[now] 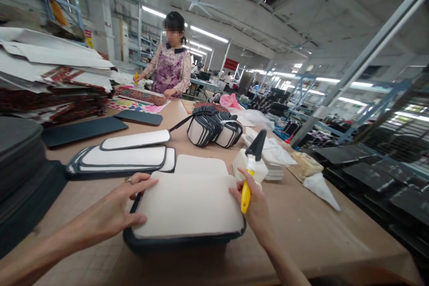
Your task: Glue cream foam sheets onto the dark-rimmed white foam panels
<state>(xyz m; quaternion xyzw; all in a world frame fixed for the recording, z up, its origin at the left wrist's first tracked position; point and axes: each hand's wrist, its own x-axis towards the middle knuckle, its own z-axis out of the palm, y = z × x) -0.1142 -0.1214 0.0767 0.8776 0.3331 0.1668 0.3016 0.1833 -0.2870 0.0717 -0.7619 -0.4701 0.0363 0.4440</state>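
Note:
My right hand (256, 201) is closed round the yellow handle of a paintbrush (246, 196), its dark bristle end pointing up. The fingertips of that hand also touch the right edge of a cream-white panel (187, 205) with rounded corners. This panel lies on top of a stack with a dark rim (181, 242). At the left edge, my left hand (129, 203) rests with index finger and thumb spread on the panel; its other fingers are partly hidden at the side. A smaller cream piece (201, 165) sits just behind the panel. A white container (240, 165) stands behind the brush.
White panels with dark edging (124, 157) lie left on the brown table (301, 232). Behind are strapped bundles of pieces (214, 129). A dark stack (23, 174) stands near left. A co-worker (172, 62) works across the table. White cloth (320, 187) lies at the right edge.

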